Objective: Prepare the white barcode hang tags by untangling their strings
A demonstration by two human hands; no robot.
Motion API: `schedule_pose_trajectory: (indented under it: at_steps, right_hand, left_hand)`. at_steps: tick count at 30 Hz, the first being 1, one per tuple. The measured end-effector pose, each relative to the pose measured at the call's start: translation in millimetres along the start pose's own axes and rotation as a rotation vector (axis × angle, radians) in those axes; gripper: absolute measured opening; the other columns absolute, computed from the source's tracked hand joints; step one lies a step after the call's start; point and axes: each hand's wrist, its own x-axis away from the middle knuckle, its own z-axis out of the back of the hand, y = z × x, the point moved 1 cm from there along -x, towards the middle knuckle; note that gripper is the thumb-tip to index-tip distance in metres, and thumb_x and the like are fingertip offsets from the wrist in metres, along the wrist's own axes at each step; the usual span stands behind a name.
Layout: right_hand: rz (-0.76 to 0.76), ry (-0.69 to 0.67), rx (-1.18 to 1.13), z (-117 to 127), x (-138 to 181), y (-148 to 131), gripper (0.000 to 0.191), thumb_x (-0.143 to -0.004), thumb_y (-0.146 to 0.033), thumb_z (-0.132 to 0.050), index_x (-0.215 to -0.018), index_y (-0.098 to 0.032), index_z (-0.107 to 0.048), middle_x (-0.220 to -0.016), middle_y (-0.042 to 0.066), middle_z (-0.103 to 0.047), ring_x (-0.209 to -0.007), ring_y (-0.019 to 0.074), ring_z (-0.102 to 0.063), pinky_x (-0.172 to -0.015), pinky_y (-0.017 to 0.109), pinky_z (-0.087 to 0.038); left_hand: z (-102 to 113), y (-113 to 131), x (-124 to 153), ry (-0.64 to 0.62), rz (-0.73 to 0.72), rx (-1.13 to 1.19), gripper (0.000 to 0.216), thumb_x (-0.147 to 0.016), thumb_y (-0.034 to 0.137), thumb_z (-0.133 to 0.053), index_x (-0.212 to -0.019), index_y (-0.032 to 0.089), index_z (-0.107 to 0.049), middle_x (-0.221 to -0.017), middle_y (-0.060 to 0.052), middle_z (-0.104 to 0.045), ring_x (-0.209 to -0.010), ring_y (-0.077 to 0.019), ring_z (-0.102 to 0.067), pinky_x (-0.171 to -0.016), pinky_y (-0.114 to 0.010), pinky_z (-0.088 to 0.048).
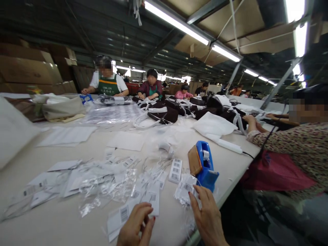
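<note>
My left hand (pixel 137 225) is over white barcode tags (pixel 124 214) near the table's front, fingers bent and thumb apart, with nothing seen between them. At a small pile of tags in clear plastic bags (pixel 186 188), the fingertips of my right hand (pixel 207 213) reach the pile's right edge; its thumb and fingers are apart. Just behind that pile lies a strip of barcode labels (pixel 175 170). Beside it stands a blue tape dispenser (pixel 205 160) with a brown block on its left side. More tags with strings (pixel 151 196) lie between my hands.
Loose tags and clear plastic bags (pixel 110 188) spread over the left of the table (pixel 84 229). A tape roll (pixel 166 150), white sheets (pixel 65 136) and dark bags with white straps (pixel 164 114) lie farther back. A co-worker (pixel 287 143) sits at right; others work across the table.
</note>
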Motion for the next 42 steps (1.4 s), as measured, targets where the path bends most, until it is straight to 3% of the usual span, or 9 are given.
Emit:
schedule_pose_trajectory:
  at_steps: [4, 10, 16, 18, 22, 25, 34, 38, 42]
  right_hand:
    - [0.109, -0.216, -0.11, -14.0, -5.6, -25.8, 0.017, -0.085, -0.025, -0.047, -0.096, -0.018, -0.058, -0.086, 0.008, -0.061, -0.078, 0.02, -0.058, -0.07, 0.032, -0.047]
    - [0.086, -0.406, -0.211, -44.8, -32.0, -67.9, 0.011, -0.079, -0.016, -0.049, -0.083, -0.018, -0.06, -0.076, 0.003, -0.061, -0.066, 0.0157, -0.056, -0.062, 0.027, -0.043]
    - [0.155, -0.564, -0.223, -69.4, -44.3, -90.9, 0.021, -0.074, -0.005, -0.045, -0.082, -0.015, -0.061, -0.082, 0.006, -0.061, -0.079, 0.0187, -0.058, -0.072, 0.029, -0.044]
    - [0.197, -0.606, -0.236, -72.1, -45.2, -90.3, 0.027, -0.073, -0.001, -0.042, -0.084, -0.016, -0.061, -0.087, 0.007, -0.06, -0.085, 0.0186, -0.058, -0.076, 0.03, -0.044]
    - [0.255, -0.655, -0.264, -75.3, -43.2, -81.2, 0.032, -0.074, 0.001, -0.04, -0.088, -0.017, -0.062, -0.09, 0.007, -0.056, -0.086, 0.0184, -0.056, -0.078, 0.031, -0.045]
    - [0.287, -0.65, -0.276, -77.9, -41.3, -76.8, 0.03, -0.076, 0.0, -0.041, -0.089, -0.017, -0.061, -0.088, 0.007, -0.055, -0.085, 0.0184, -0.056, -0.077, 0.031, -0.045]
    - [0.52, -0.708, -0.088, -84.0, -39.2, -88.6, 0.029, -0.074, 0.002, -0.047, -0.086, -0.019, -0.063, -0.085, 0.006, -0.054, -0.08, 0.0171, -0.054, -0.071, 0.027, -0.046]
    - [0.668, -0.578, -0.005, -87.8, -35.6, -88.5, 0.019, -0.073, 0.0, -0.051, -0.073, -0.017, -0.059, -0.081, 0.005, -0.056, -0.075, 0.0161, -0.053, -0.065, 0.025, -0.045]
    - [0.748, -0.459, 0.018, -87.5, -39.5, -86.2, 0.02, -0.074, 0.001, -0.046, -0.076, -0.017, -0.057, -0.088, 0.007, -0.061, -0.08, 0.0201, -0.052, -0.069, 0.032, -0.042]
  left_hand:
    - [26.0, -21.2, -30.6, 0.085, -0.147, -0.311, 0.016, -0.08, 0.025, -0.054, -0.093, 0.02, -0.061, -0.095, -0.007, -0.064, -0.082, -0.0193, -0.063, -0.068, -0.026, -0.053]
    - [42.7, -40.4, -49.0, 0.199, -0.264, -0.543, 0.016, -0.083, 0.02, -0.045, -0.091, 0.015, -0.059, -0.089, -0.009, -0.065, -0.083, -0.0196, -0.065, -0.073, -0.03, -0.054]
    - [49.5, -45.4, -55.9, 0.221, -0.09, -0.566, 0.019, -0.083, 0.018, -0.04, -0.09, 0.016, -0.058, -0.09, -0.008, -0.065, -0.085, -0.02, -0.064, -0.075, -0.031, -0.052]
    - [50.1, -40.6, -57.2, 0.147, -0.038, -0.557, 0.021, -0.08, 0.014, -0.039, -0.087, 0.018, -0.058, -0.087, -0.006, -0.065, -0.081, -0.0187, -0.064, -0.072, -0.029, -0.052]
    - [45.5, -24.3, -55.9, -0.272, 0.168, -0.501, 0.019, -0.071, 0.011, -0.047, -0.082, 0.02, -0.059, -0.084, -0.004, -0.062, -0.083, -0.0188, -0.06, -0.074, -0.029, -0.047]
    - [42.0, -16.7, -52.6, -0.434, 0.271, -0.519, 0.022, -0.064, 0.015, -0.052, -0.085, 0.019, -0.059, -0.089, -0.005, -0.06, -0.087, -0.0204, -0.056, -0.077, -0.031, -0.042]
    - [38.8, -19.2, -50.8, -0.537, 0.308, -0.566, 0.022, -0.061, 0.02, -0.049, -0.082, 0.018, -0.056, -0.088, -0.006, -0.058, -0.085, -0.0232, -0.052, -0.075, -0.033, -0.036]
    - [40.0, -16.5, -50.5, -0.552, 0.327, -0.565, 0.022, -0.062, 0.02, -0.047, -0.082, 0.018, -0.054, -0.088, -0.006, -0.058, -0.085, -0.023, -0.052, -0.075, -0.033, -0.035]
    - [41.7, -16.3, -49.5, -0.556, 0.321, -0.568, 0.022, -0.062, 0.019, -0.046, -0.082, 0.018, -0.054, -0.089, -0.007, -0.058, -0.085, -0.0235, -0.051, -0.075, -0.034, -0.035]
